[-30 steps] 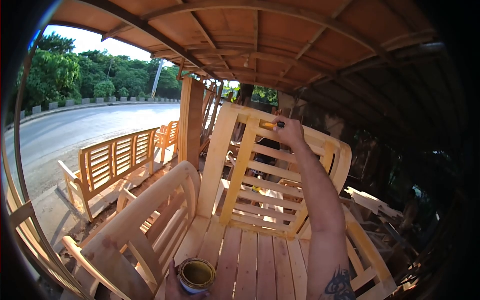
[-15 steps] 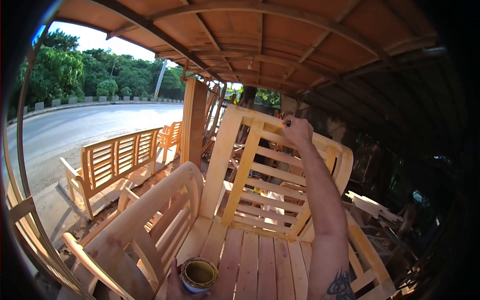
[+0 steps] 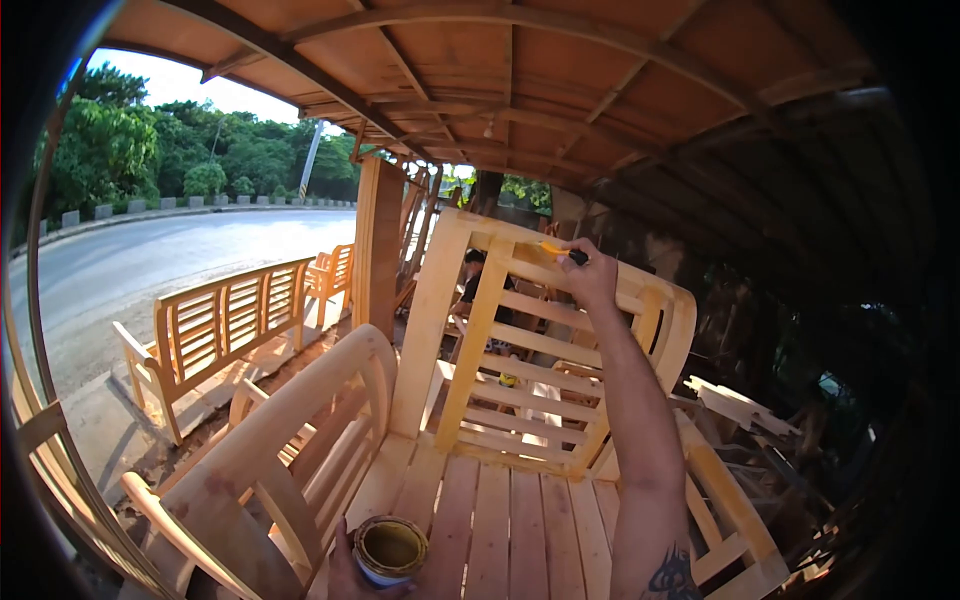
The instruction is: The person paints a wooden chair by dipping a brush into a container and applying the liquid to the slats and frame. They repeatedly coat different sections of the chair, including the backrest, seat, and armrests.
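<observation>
My right hand (image 3: 592,272) is raised at the top rail of a slatted wooden frame (image 3: 490,320), closed around a paintbrush (image 3: 576,257). The brush shows a black end and a yellow part lying against the rail. Low in the view, my left hand (image 3: 343,568) grips an open can (image 3: 390,552) of yellowish-brown liquid from the side. The can's rim is stained, and most of my left fingers are hidden behind it. The frame stands upright on a pale plank surface (image 3: 490,520), and parts of it look yellower than the bare wood.
A curved wooden armrest piece (image 3: 270,450) stands at the left. Beyond it, a slatted bench (image 3: 230,320) sits by the road (image 3: 180,240). Behind the frame a person (image 3: 470,285) is partly visible. Wood pieces (image 3: 740,405) lie at the right, under a low roof (image 3: 440,60).
My right hand has shifted slightly left and down along the top rail, and the brush's yellow part now shows. A person has come into sight through the frame. The can stays in my left hand.
</observation>
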A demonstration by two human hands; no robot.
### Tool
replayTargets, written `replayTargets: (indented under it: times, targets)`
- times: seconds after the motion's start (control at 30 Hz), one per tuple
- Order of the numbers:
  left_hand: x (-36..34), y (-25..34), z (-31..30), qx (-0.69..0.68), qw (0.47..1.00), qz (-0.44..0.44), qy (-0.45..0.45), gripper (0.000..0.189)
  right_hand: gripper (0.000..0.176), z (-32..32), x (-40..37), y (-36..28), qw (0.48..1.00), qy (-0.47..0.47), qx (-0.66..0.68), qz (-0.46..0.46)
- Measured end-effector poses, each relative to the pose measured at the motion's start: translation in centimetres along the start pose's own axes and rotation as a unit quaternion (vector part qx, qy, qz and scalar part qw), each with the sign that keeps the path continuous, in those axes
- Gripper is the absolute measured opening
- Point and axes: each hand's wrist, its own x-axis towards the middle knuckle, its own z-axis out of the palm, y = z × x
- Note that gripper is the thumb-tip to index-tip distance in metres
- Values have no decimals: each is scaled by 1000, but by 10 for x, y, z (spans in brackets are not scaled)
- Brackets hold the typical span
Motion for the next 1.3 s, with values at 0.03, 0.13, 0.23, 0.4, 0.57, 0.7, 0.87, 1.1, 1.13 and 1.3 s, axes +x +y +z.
replayTargets:
  times: [0.03,0.13,0.23,0.4,0.57,0.7,0.87,1.1,1.13,1.3]
  targets:
    - [0,1,1,-3,1000,-1,-2,131,23,3,1,7,999,15,-2,-34]
    - [1,1,-1,-9,1000,-3,-7,131,22,-9,1,21,998,54,-36,16]
    - [3,0,0,-22,1000,-11,-6,131,24,-26,-8,13,997,61,47,7]
    - [6,15,-3,-11,1000,-17,-12,131,27,-12,15,34,995,-68,-23,-75]
    - [6,22,-8,78,997,-1,-5,132,26,-18,12,25,980,-64,-186,-29]
    - [5,16,-6,41,999,5,-4,133,24,-29,8,23,962,-68,-264,-28]
    - [2,2,0,-4,1000,-2,1,134,24,-4,10,18,983,-56,-150,-88]
    - [1,-1,1,3,1000,6,7,134,24,-47,7,25,970,-61,-234,-15]
    - [0,-5,2,-8,1000,1,5,134,25,-51,6,27,966,-54,-252,-15]
    - [2,6,-1,-8,1000,5,-9,134,23,-44,3,36,986,-44,-155,-41]
